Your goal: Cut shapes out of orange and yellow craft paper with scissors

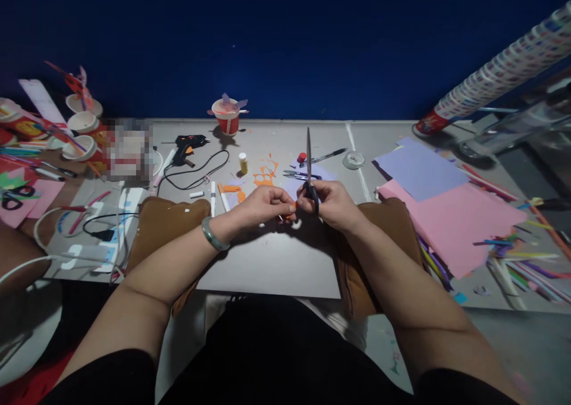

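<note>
Over the near middle of the table my two hands meet, fingertips almost touching. My left hand is closed in a pinch on a small orange piece, mostly covered by fingers; its material cannot be made out. Black-handled scissors stand blades up in my closed right hand, whose thumb and finger also reach to the orange piece. Just beyond lie orange paper scraps, small dark-handled snips, a black pen and a red cap. A small yellow bottle stands behind my left hand.
A glue gun with its cable and a red paper cup are at the back. Purple paper and pink paper lie right, near stacked cups. Brown cushions sit under my forearms; power strips lie left.
</note>
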Action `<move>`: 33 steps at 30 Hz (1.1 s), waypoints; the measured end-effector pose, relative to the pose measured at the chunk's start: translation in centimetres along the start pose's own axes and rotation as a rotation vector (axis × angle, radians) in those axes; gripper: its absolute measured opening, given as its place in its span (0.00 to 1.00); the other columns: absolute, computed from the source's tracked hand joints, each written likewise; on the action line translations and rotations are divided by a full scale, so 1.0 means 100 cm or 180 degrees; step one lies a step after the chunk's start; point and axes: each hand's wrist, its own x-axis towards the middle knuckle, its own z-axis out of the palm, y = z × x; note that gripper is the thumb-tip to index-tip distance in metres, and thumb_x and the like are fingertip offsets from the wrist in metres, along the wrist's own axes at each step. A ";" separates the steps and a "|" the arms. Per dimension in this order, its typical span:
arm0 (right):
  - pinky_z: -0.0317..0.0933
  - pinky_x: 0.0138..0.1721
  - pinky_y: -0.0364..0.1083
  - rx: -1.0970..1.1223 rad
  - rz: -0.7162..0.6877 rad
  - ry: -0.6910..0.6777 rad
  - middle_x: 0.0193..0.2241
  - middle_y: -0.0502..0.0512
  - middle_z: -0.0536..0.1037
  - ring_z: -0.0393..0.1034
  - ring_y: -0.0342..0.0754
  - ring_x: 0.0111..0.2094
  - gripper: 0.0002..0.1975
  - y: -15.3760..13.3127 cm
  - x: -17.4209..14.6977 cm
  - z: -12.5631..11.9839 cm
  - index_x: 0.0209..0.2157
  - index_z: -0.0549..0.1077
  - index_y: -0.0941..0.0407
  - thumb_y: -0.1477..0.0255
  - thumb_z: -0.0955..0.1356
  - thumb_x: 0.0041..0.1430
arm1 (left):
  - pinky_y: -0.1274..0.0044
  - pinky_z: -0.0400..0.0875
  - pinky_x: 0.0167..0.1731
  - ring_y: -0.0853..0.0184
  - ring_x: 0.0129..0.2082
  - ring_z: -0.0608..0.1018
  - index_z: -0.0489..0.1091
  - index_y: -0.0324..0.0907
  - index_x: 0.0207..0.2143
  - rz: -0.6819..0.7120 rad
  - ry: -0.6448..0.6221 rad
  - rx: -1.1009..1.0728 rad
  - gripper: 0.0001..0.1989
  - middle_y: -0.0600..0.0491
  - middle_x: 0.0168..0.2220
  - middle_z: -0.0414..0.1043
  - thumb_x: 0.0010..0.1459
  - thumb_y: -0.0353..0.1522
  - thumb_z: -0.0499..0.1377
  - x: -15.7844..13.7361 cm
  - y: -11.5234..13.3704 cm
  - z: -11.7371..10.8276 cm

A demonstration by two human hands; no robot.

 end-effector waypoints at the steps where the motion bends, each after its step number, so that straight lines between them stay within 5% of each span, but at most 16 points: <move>1: 0.61 0.31 0.44 -0.0037 0.0012 -0.0063 0.23 0.50 0.74 0.64 0.43 0.26 0.16 -0.001 0.000 -0.004 0.21 0.73 0.57 0.62 0.78 0.41 | 0.81 0.71 0.25 0.74 0.22 0.77 0.71 0.35 0.31 -0.0041 -0.0022 -0.0100 0.13 0.50 0.26 0.78 0.53 0.34 0.69 0.000 -0.003 0.004; 8: 0.62 0.32 0.45 -0.0269 0.0068 -0.0446 0.24 0.52 0.76 0.67 0.46 0.28 0.16 -0.009 0.000 -0.023 0.21 0.75 0.57 0.63 0.80 0.40 | 0.82 0.70 0.24 0.75 0.21 0.76 0.68 0.36 0.30 -0.0281 -0.0246 -0.0099 0.15 0.50 0.26 0.78 0.55 0.35 0.69 -0.001 -0.011 0.015; 20: 0.62 0.32 0.45 -0.0260 0.0102 -0.0206 0.23 0.51 0.76 0.67 0.46 0.28 0.16 -0.004 0.003 -0.026 0.21 0.75 0.56 0.62 0.80 0.38 | 0.81 0.68 0.23 0.74 0.23 0.76 0.67 0.38 0.29 -0.0394 -0.0412 0.0361 0.06 0.50 0.26 0.77 0.59 0.28 0.62 -0.001 -0.005 0.006; 27: 0.61 0.32 0.45 0.0516 0.0210 0.0090 0.25 0.51 0.75 0.66 0.44 0.27 0.17 0.008 0.005 -0.032 0.24 0.76 0.57 0.60 0.80 0.39 | 0.80 0.64 0.22 0.72 0.21 0.73 0.74 0.41 0.25 -0.0131 -0.1909 0.2169 0.04 0.56 0.22 0.75 0.51 0.26 0.64 -0.012 -0.009 0.011; 30: 0.61 0.31 0.46 0.0747 0.0216 -0.0056 0.24 0.52 0.74 0.65 0.45 0.28 0.19 0.010 0.005 -0.029 0.21 0.75 0.57 0.59 0.80 0.39 | 0.78 0.65 0.23 0.70 0.21 0.73 0.75 0.42 0.27 -0.0108 -0.2519 0.2230 0.03 0.57 0.22 0.75 0.49 0.29 0.67 -0.017 -0.010 0.018; 33: 0.62 0.33 0.47 0.0862 0.0110 -0.0300 0.24 0.53 0.73 0.66 0.47 0.29 0.20 0.008 0.004 -0.025 0.19 0.73 0.57 0.58 0.80 0.40 | 0.78 0.66 0.25 0.70 0.22 0.73 0.76 0.42 0.32 -0.0166 -0.2674 0.2281 0.05 0.56 0.24 0.74 0.51 0.31 0.67 -0.020 -0.008 0.022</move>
